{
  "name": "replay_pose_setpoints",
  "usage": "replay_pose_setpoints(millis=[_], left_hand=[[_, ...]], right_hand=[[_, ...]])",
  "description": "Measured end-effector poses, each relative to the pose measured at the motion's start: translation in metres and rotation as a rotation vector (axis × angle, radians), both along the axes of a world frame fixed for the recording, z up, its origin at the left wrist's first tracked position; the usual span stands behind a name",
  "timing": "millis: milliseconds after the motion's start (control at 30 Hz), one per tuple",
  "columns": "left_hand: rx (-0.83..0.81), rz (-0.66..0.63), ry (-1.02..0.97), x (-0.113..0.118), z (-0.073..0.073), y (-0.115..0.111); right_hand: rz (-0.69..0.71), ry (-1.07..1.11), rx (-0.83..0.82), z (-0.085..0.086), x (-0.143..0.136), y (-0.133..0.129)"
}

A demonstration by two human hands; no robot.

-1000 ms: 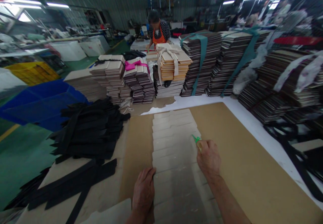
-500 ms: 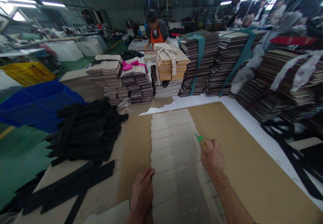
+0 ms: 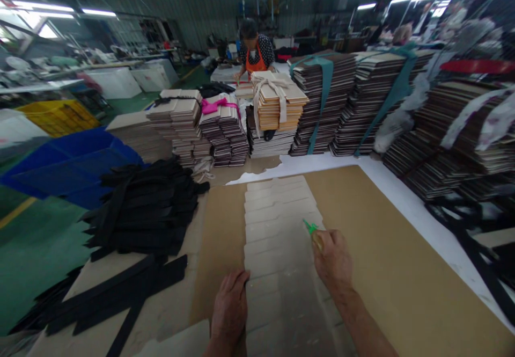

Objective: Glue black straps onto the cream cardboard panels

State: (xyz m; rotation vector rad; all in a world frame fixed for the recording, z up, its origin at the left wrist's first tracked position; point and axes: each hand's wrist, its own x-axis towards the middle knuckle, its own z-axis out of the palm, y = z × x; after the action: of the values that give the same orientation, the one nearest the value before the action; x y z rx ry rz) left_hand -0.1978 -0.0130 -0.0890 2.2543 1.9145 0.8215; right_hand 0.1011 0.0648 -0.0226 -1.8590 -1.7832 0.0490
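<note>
the right hand (image 3: 333,257) clasps a green-tipped tool (image 3: 311,227) over overlapping panels (image 3: 277,249), the left hand (image 3: 230,304) lying unclenched at their edge.

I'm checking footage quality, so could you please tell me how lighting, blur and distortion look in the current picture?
In the head view: dim overall, ceiling tubes glaring at upper left and upper right; a darker, shadow-like band down the overlapping pale sheets; outer edges stretched and smeared; the green-tipped tool in the right hand slightly soft.
</note>
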Motion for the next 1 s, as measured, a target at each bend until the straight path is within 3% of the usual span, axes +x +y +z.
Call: replay_pose_setpoints(millis=[100, 200, 267, 533, 833, 1000], left_hand=[[-0.002, -0.004, -0.007, 0.000, 0.000, -0.001], [-0.010, -0.008, -0.016, 0.000, 0.001, -0.002], [-0.013, -0.004, -0.018, 0.001, 0.001, -0.002], [-0.035, 0.013, -0.030, 0.004, 0.006, -0.002], [-0.040, 0.011, -0.034, 0.004, 0.008, -0.002], [-0.055, 0.005, -0.052, 0.004, 0.007, -0.002]], right_hand=[[0.001, 0.234, 0.012, -0.007, -0.006, 0.002], [-0.118, 0.440, 0.057, -0.015, 0.005, 0.017], [-0.179, 0.468, 0.081, -0.018, 0.016, 0.032], [-0.177, 0.281, 0.063, -0.016, 0.033, 0.075], [-0.003, 0.062, 0.008, -0.010, 0.023, 0.071], [-0.046, 0.006, 0.012, -0.009, 0.016, 0.069]])
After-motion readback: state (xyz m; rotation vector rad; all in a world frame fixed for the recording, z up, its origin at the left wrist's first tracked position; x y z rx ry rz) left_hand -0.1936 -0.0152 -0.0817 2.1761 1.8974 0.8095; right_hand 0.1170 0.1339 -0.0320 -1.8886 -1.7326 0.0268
